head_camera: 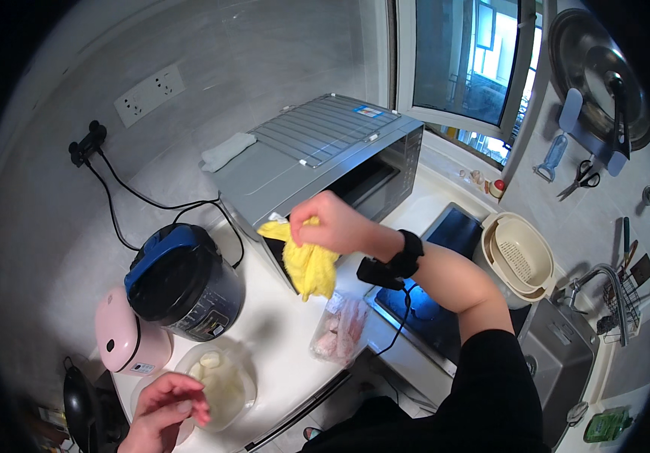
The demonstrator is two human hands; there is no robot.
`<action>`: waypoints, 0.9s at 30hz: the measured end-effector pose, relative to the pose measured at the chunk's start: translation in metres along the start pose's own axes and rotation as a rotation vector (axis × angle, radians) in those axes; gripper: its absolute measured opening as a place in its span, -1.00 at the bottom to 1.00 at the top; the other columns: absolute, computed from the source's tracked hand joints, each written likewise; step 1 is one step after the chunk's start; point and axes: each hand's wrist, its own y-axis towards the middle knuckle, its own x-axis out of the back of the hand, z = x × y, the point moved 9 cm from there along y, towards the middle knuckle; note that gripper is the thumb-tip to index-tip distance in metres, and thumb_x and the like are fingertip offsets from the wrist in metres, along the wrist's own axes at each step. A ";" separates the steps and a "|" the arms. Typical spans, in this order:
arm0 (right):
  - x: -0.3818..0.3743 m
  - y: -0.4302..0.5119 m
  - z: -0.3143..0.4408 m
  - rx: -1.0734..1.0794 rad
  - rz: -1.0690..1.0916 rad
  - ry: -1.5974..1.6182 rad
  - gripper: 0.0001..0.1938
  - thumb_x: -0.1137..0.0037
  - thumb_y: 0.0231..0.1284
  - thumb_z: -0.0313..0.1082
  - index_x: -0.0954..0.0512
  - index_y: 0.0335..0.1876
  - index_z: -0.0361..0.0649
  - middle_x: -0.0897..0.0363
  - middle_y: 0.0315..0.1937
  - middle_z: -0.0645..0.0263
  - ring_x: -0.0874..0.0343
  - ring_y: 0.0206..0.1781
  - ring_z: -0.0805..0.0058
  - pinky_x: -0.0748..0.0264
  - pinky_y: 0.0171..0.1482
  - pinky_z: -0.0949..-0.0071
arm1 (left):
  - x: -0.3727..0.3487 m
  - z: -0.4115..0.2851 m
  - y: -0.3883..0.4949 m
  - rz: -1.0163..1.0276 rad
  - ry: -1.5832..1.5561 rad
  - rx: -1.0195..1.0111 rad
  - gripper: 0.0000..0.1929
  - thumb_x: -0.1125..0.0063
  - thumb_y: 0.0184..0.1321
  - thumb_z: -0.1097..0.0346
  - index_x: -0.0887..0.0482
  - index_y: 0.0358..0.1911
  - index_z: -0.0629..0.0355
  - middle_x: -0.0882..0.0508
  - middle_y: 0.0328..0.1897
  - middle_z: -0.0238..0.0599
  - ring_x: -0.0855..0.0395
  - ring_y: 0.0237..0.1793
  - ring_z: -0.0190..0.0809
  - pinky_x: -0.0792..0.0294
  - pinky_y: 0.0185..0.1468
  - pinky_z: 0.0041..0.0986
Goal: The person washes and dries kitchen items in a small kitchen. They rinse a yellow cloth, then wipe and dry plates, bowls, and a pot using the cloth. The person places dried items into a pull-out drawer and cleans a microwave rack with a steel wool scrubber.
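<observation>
My right hand (pixel 329 226) grips a yellow cloth (pixel 310 263), which hangs down in front of the left front corner of a grey countertop oven (pixel 279 175). Over the near left of the white counter, my left hand (pixel 169 410) is raised with curled, parted fingers and nothing in them. Just beyond and beside it sits a clear plastic container (pixel 250 390) of pale peeled pieces in cloudy liquid. Below the hanging cloth lies a clear pack of raw meat (pixel 340 334) near the counter's front edge.
A dark pressure cooker (pixel 183 283) and a pink rice cooker (pixel 132 334) stand at the left. To the right are a dark cooktop (pixel 409 306), beige colanders (pixel 517 255) and a steel sink (pixel 562 351). A wire rack (pixel 319 127) lies on the oven. A window sash (pixel 460 62) stands ajar behind.
</observation>
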 end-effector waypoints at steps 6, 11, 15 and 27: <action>0.068 -0.028 -0.059 -0.510 -0.049 -0.173 -0.67 -0.25 -0.08 -0.17 -0.53 -0.63 -0.34 -0.48 -0.70 0.24 -0.47 -0.59 0.51 -0.40 -0.43 0.54 | -0.072 -0.011 0.060 0.193 0.205 0.070 -0.65 -0.06 0.12 0.57 -0.45 0.02 0.22 -0.53 -0.23 -0.34 -0.51 -0.22 -0.41 -0.39 -0.13 -0.60; 0.102 -0.064 -0.111 -0.637 0.055 -0.328 -0.68 -0.31 -0.16 -0.17 -0.55 -0.46 -0.31 -0.55 -0.57 0.24 -0.51 -0.50 0.48 -0.42 -0.38 0.54 | -0.114 -0.018 0.106 0.251 0.312 -0.048 -0.66 -0.07 0.14 0.52 -0.46 0.02 0.17 -0.49 -0.13 -0.39 -0.49 -0.14 -0.39 -0.40 -0.12 -0.56; 0.139 -0.078 -0.146 -0.708 -0.232 -0.092 -0.79 -0.27 -0.12 -0.40 -0.55 -0.33 -0.27 -0.56 -0.49 0.25 -0.53 -0.39 0.53 -0.44 -0.31 0.57 | -0.127 -0.009 0.119 0.265 0.289 -0.025 -0.68 -0.04 0.15 0.51 -0.47 0.01 0.15 -0.53 -0.14 -0.34 -0.55 -0.15 -0.33 -0.42 -0.14 -0.52; 0.108 0.026 -0.102 -0.282 0.166 -1.036 -0.57 0.08 -0.01 -0.47 -0.46 0.07 0.00 -0.42 0.13 0.33 -0.51 0.01 0.23 -0.47 -0.03 0.30 | -0.131 0.007 0.141 0.212 0.142 0.114 -0.74 0.02 0.16 0.49 -0.49 -0.06 0.21 -0.56 -0.14 -0.22 -0.60 -0.20 -0.26 -0.44 -0.16 -0.49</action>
